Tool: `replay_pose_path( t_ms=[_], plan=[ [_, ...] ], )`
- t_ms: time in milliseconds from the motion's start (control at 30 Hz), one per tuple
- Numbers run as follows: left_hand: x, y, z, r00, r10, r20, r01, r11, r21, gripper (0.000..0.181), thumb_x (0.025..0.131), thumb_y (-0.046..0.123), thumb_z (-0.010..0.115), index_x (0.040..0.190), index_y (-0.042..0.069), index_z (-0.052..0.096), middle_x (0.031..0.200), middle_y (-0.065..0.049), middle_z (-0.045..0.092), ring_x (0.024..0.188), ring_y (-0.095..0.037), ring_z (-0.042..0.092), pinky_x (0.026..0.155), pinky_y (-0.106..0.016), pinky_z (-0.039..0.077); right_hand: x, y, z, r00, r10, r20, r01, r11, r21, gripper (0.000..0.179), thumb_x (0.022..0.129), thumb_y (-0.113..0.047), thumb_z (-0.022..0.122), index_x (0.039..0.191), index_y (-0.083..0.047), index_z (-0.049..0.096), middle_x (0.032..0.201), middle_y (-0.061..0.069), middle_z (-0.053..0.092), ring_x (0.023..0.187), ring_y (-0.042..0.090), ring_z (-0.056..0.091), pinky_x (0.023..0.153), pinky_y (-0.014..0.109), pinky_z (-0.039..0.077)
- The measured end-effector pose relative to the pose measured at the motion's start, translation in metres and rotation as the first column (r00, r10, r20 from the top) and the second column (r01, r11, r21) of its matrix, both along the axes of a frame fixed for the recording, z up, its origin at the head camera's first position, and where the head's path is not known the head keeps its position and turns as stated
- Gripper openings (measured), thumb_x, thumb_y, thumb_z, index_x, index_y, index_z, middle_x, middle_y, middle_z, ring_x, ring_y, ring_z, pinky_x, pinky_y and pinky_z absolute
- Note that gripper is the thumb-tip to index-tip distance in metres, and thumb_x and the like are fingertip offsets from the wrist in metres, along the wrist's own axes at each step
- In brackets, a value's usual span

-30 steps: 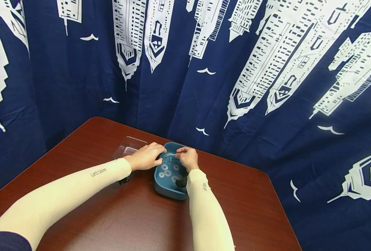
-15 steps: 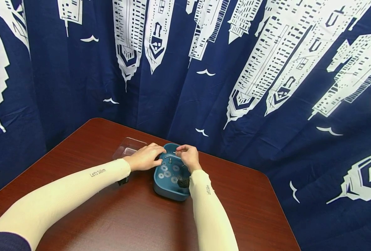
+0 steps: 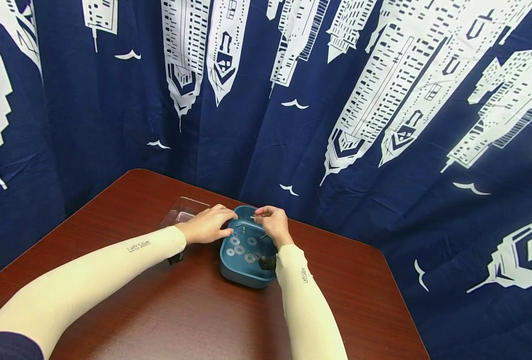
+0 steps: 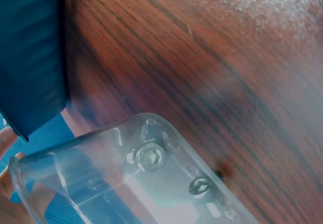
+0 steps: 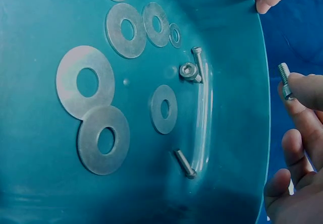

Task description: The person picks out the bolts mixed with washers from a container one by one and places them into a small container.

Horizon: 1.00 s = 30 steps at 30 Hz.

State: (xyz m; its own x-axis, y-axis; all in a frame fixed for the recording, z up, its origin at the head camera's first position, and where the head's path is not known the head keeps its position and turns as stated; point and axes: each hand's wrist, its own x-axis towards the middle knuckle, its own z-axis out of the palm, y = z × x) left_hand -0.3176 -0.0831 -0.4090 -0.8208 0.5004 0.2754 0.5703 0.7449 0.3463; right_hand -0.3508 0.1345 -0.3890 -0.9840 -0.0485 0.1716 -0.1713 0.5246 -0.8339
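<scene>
In the right wrist view, my right hand (image 5: 303, 128) pinches a small socket-head screw (image 5: 285, 81) between thumb and forefinger, above the far end of the blue tray (image 3: 243, 277). Several flat washers (image 5: 86, 80) lie on the tray floor. Near its far wall are loose screws, one lying tilted (image 5: 185, 163) and one with its socket head facing up (image 5: 189, 71). My left hand (image 3: 208, 226) is at the tray's left rim, its fingertips touching the edge. A clear plastic box (image 4: 101, 178) sits beside that hand and contains screws (image 4: 150, 157).
Brown wood table (image 3: 194, 310) surrounds the tray, which stands near the back edge. Behind it hangs a navy curtain (image 3: 257, 135) with white building prints. Black wrist gear (image 3: 268, 263) partly covers the tray's right side.
My right hand has lifted from low inside the tray and shifted slightly right, with the small screw in its fingertips. The left hand stays nearly still at the rim.
</scene>
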Motion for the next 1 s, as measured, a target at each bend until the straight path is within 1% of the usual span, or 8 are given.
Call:
replay_pose_path(
  t_ms=[200, 300, 433, 567, 667, 800, 867, 1000],
  plan=[
    [0.001, -0.001, 0.002, 1.0, 0.015, 0.018, -0.015, 1.0, -0.005, 0.049, 0.094, 0.032, 0.069, 0.138, 0.012, 0.06, 0.138, -0.007, 0.062, 0.13, -0.027, 0.049, 0.108, -0.052, 0.044, 0.0, 0.001, 0.005, 0.999, 0.029, -0.019, -0.029, 1.0, 0.002, 0.01, 0.084, 0.0, 0.074, 0.093, -0.006, 0.075, 0.088, 0.01, 0.075, 0.079, 0.018, 0.067, 0.069, 0.026, 0.048],
    [0.002, -0.001, 0.004, 0.999, 0.027, 0.024, -0.027, 1.0, -0.006, 0.05, 0.094, 0.034, 0.069, 0.138, 0.013, 0.06, 0.137, -0.006, 0.062, 0.131, -0.027, 0.048, 0.108, -0.053, 0.043, 0.001, 0.0, 0.009, 0.999, 0.039, -0.012, -0.039, 0.999, -0.004, 0.011, 0.084, 0.0, 0.075, 0.093, -0.006, 0.075, 0.088, 0.009, 0.076, 0.08, 0.018, 0.068, 0.07, 0.027, 0.049],
    [0.002, -0.001, 0.007, 0.999, 0.025, 0.021, -0.025, 1.0, -0.012, 0.051, 0.093, 0.034, 0.069, 0.139, 0.014, 0.059, 0.136, -0.006, 0.062, 0.131, -0.026, 0.048, 0.107, -0.052, 0.044, 0.001, 0.0, 0.011, 0.999, 0.048, -0.012, -0.048, 0.999, -0.013, 0.011, 0.084, 0.001, 0.075, 0.093, -0.006, 0.075, 0.089, 0.009, 0.076, 0.081, 0.017, 0.069, 0.071, 0.026, 0.05],
    [0.003, -0.004, 0.012, 1.0, 0.025, 0.019, -0.025, 1.0, -0.01, 0.051, 0.093, 0.035, 0.068, 0.139, 0.014, 0.059, 0.137, -0.006, 0.062, 0.131, -0.027, 0.048, 0.107, -0.052, 0.044, 0.002, 0.0, 0.011, 0.998, 0.058, -0.012, -0.058, 0.998, -0.021, 0.011, 0.085, 0.0, 0.074, 0.094, -0.006, 0.075, 0.088, 0.009, 0.075, 0.083, 0.021, 0.07, 0.071, 0.026, 0.051],
    [0.003, -0.007, 0.015, 0.999, 0.032, 0.019, -0.032, 0.999, -0.006, 0.051, 0.094, 0.035, 0.068, 0.139, 0.015, 0.059, 0.137, -0.004, 0.062, 0.132, -0.026, 0.048, 0.106, -0.051, 0.045, 0.002, -0.002, 0.012, 0.998, 0.07, -0.004, -0.07, 0.997, -0.024, 0.011, 0.085, 0.0, 0.074, 0.095, -0.005, 0.075, 0.088, 0.008, 0.075, 0.087, 0.026, 0.072, 0.071, 0.026, 0.051],
    [0.004, -0.013, 0.016, 0.999, 0.039, 0.003, -0.039, 0.999, 0.004, 0.049, 0.094, 0.034, 0.068, 0.138, 0.015, 0.06, 0.136, -0.003, 0.063, 0.132, -0.027, 0.049, 0.105, -0.051, 0.046, 0.003, -0.004, 0.013, 0.996, 0.089, -0.008, -0.09, 0.996, -0.025, 0.012, 0.084, 0.0, 0.075, 0.095, -0.005, 0.075, 0.088, 0.008, 0.076, 0.089, 0.028, 0.072, 0.071, 0.025, 0.051],
    [0.004, -0.017, 0.016, 0.999, 0.043, -0.007, -0.043, 0.999, 0.009, 0.048, 0.094, 0.032, 0.068, 0.138, 0.015, 0.06, 0.135, -0.004, 0.063, 0.132, -0.027, 0.049, 0.105, -0.052, 0.046, 0.005, -0.005, 0.014, 0.995, 0.098, -0.007, -0.098, 0.995, -0.022, 0.011, 0.084, 0.0, 0.074, 0.094, -0.006, 0.075, 0.088, 0.008, 0.076, 0.089, 0.028, 0.072, 0.072, 0.027, 0.051],
    [0.006, -0.023, 0.017, 0.998, 0.057, -0.007, -0.057, 0.998, 0.01, 0.049, 0.094, 0.031, 0.068, 0.139, 0.014, 0.059, 0.136, -0.004, 0.062, 0.133, -0.027, 0.048, 0.106, -0.052, 0.045, 0.007, -0.007, 0.016, 0.994, 0.113, 0.005, -0.113, 0.993, -0.025, 0.011, 0.086, -0.001, 0.074, 0.094, -0.007, 0.075, 0.089, 0.008, 0.075, 0.094, 0.035, 0.071, 0.077, 0.032, 0.054]
  ],
)
